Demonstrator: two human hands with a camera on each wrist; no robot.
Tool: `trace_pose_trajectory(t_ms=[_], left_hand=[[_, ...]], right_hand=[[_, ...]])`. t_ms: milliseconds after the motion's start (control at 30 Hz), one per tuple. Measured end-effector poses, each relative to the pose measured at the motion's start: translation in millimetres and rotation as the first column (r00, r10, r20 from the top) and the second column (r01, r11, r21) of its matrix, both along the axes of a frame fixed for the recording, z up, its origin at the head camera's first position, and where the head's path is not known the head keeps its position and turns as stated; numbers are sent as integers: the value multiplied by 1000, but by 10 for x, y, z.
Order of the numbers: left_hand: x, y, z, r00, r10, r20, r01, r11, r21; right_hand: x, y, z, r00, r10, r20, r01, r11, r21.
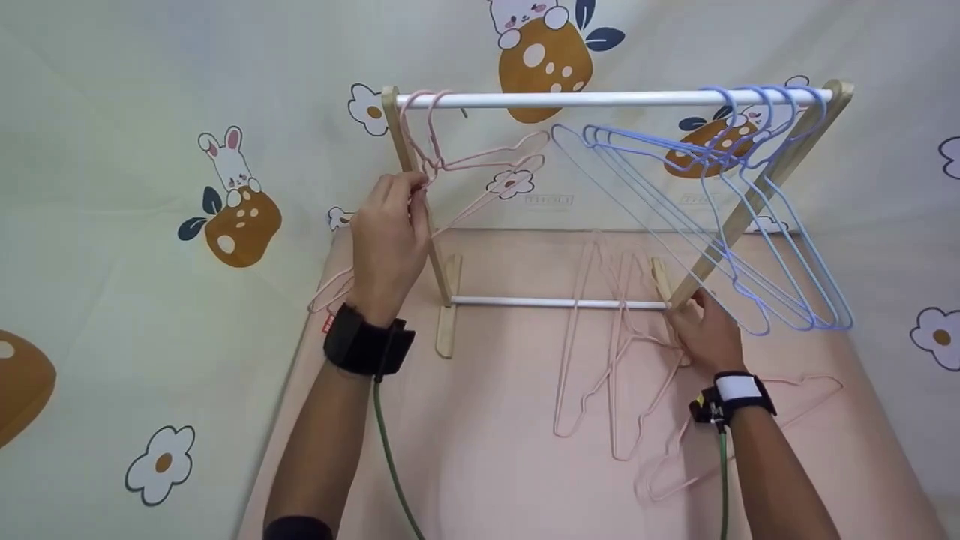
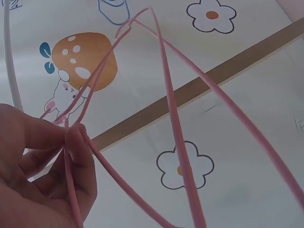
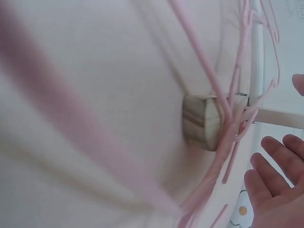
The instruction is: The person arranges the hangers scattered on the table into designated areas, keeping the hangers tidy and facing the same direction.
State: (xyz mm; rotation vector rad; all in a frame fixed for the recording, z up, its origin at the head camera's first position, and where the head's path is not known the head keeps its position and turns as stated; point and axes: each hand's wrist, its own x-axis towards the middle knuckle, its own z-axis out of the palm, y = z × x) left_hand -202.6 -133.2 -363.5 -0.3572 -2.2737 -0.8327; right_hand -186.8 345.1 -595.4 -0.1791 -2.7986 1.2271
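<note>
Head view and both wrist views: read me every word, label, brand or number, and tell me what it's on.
No text is readable.
Red tag, left edge of the pink mat: white marks, too small to read.
Two faint marks on the patterned backdrop: too faint to read.
Wrist views: faint backdrop marks near the right edges, unreadable.

Pink hangers (image 2: 175, 118) and blue hangers (image 1: 716, 156) are seen with white bars (image 1: 615, 99) and light-brown uprights (image 1: 699, 270). The pale wall covering (image 1: 90, 90) is patterned with white rabbits (image 1: 231, 169), orange-brown fruits (image 1: 244, 232) spotted in white, navy leaves (image 1: 212, 201), and white flowers (image 1: 163, 463) outlined darkly around brown centres. Plain pink is shown by the surface (image 1: 510, 420), black by the wristbands (image 1: 360, 341), green by the cables (image 1: 390, 450).
</note>
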Motion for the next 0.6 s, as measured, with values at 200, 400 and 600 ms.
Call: trace_pose_trajectory(t_ms=[200,400,600], left_hand=[[44,11,-56,999,34,2,-34,999,-28],[98,34,-130,997,76,-7,-76,995,-67],[156,68,-213,994,92,-56,-96,993,-71]], right_hand=[[-25,9,-16,1000,27,3,-27,1000,-16],[-29,66,-90,998,64,-12,-65,997,-50],[-53,82,-125,993,115,2,-115,990,-84]])
